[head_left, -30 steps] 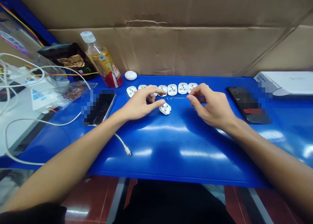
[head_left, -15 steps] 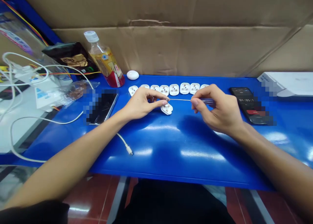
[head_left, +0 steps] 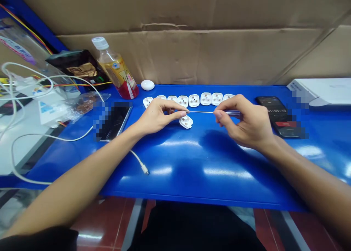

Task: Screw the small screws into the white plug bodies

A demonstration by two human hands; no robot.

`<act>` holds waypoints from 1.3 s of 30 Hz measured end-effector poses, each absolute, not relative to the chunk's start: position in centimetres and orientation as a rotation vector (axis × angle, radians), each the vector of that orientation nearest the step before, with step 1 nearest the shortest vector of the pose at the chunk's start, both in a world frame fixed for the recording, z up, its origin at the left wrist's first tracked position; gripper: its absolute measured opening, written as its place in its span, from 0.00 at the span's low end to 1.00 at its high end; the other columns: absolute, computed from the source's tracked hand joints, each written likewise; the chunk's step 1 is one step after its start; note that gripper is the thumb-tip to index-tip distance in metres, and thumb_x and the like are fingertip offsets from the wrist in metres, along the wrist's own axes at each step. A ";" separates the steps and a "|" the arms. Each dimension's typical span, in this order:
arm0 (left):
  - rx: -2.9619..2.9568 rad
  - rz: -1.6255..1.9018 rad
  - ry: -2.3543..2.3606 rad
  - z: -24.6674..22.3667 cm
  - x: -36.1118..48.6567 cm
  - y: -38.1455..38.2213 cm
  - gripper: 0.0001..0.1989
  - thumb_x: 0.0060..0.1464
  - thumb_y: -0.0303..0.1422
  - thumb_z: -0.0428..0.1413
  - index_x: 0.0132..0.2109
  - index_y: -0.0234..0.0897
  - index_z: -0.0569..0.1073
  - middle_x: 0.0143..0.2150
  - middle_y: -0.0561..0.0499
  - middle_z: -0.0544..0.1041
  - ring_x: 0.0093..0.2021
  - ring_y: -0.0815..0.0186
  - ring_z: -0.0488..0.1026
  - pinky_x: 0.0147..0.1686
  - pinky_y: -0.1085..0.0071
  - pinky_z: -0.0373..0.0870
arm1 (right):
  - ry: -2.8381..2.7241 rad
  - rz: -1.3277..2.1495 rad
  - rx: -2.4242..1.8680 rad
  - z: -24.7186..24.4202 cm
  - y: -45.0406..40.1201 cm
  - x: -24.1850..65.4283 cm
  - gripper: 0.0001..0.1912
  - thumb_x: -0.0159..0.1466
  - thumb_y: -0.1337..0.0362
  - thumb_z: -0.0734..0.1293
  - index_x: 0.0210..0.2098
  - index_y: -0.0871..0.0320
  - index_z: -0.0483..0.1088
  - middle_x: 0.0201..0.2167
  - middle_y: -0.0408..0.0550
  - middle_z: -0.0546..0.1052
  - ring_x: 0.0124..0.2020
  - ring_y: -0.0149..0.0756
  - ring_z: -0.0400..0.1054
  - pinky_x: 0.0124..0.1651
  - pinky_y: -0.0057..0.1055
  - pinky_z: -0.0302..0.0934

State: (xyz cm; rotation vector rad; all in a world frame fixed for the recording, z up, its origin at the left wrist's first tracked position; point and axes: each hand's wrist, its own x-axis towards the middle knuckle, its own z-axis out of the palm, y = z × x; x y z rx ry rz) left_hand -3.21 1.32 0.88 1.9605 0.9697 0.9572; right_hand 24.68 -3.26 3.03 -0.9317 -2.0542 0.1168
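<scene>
My right hand [head_left: 245, 123] is closed around the clear handle of a screwdriver [head_left: 201, 112], whose thin shaft points left. The tip meets the thumb and forefinger of my left hand [head_left: 161, 116], which are pinched together. A tiny metallic piece seems to sit there, too small to name. Just below those fingertips lies a white plastic plug part [head_left: 186, 122] with metal terminals, apart from the others. Behind both hands runs a row of several similar white plug parts [head_left: 194, 101], some partly covered by my hands.
On the left stand a drink bottle [head_left: 116, 72] and a dark pouch [head_left: 79, 70], near a phone-like device [head_left: 116, 121] and a white cable [head_left: 142, 167]. A white oval object [head_left: 147, 85] lies behind the row. Rightward are a black phone [head_left: 276, 114] and a white box [head_left: 323, 92].
The view has shifted very slightly. Both hands keep the same pose, with the screwdriver tip still at my left fingertips.
</scene>
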 end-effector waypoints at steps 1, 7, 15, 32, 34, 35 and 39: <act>1.967 0.951 0.968 0.9 -3.2 1.3 0.13 0.61 0.43 0.69 0.45 0.38 0.89 0.43 0.43 0.88 0.39 0.60 0.81 0.38 0.66 0.73 | -2.055 0.121 -0.931 3.0 -3.2 24.7 0.04 0.73 0.62 0.69 0.39 0.49 0.73 0.34 0.44 0.84 0.27 0.37 0.76 0.33 0.36 0.76; 2.076 0.936 0.982 1.4 -3.1 1.0 0.14 0.62 0.44 0.69 0.43 0.37 0.89 0.39 0.44 0.88 0.36 0.61 0.79 0.36 0.66 0.70 | -2.158 0.132 -0.778 2.9 -2.8 25.3 0.02 0.70 0.65 0.71 0.42 0.51 0.75 0.36 0.44 0.84 0.33 0.39 0.79 0.37 0.35 0.76; 2.277 1.122 0.889 1.2 -2.9 0.5 0.06 0.62 0.36 0.69 0.42 0.39 0.89 0.40 0.45 0.88 0.41 0.59 0.83 0.49 0.60 0.76 | -2.061 0.303 -0.937 3.2 -2.8 25.2 0.02 0.69 0.63 0.73 0.40 0.51 0.75 0.35 0.43 0.83 0.32 0.38 0.79 0.38 0.36 0.76; 2.333 1.021 0.908 0.7 -3.4 1.2 0.12 0.61 0.40 0.70 0.47 0.38 0.87 0.45 0.45 0.88 0.43 0.60 0.81 0.42 0.66 0.74 | -2.144 0.225 -0.885 2.6 -2.4 25.5 0.02 0.70 0.65 0.72 0.41 0.52 0.74 0.35 0.44 0.83 0.33 0.39 0.79 0.37 0.35 0.75; 2.320 0.983 0.919 0.9 -3.4 1.1 0.13 0.62 0.41 0.68 0.49 0.38 0.87 0.47 0.45 0.87 0.43 0.61 0.80 0.41 0.66 0.73 | -2.174 0.199 -0.890 2.6 -2.3 25.6 0.02 0.70 0.64 0.71 0.41 0.52 0.74 0.34 0.44 0.82 0.32 0.38 0.78 0.35 0.34 0.73; 2.319 0.951 0.930 1.0 -3.5 1.1 0.14 0.62 0.41 0.68 0.50 0.38 0.86 0.48 0.45 0.87 0.42 0.61 0.80 0.41 0.66 0.73 | -2.196 0.186 -0.895 2.5 -2.3 25.6 0.02 0.71 0.64 0.71 0.41 0.52 0.73 0.34 0.44 0.82 0.31 0.38 0.78 0.34 0.34 0.72; 2.330 0.760 0.981 1.2 -3.6 1.1 0.25 0.57 0.47 0.71 0.57 0.39 0.84 0.54 0.45 0.85 0.43 0.61 0.79 0.44 0.66 0.74 | -2.277 0.164 -0.910 2.3 -2.1 25.7 0.02 0.71 0.64 0.70 0.41 0.52 0.73 0.34 0.45 0.83 0.32 0.39 0.78 0.35 0.34 0.70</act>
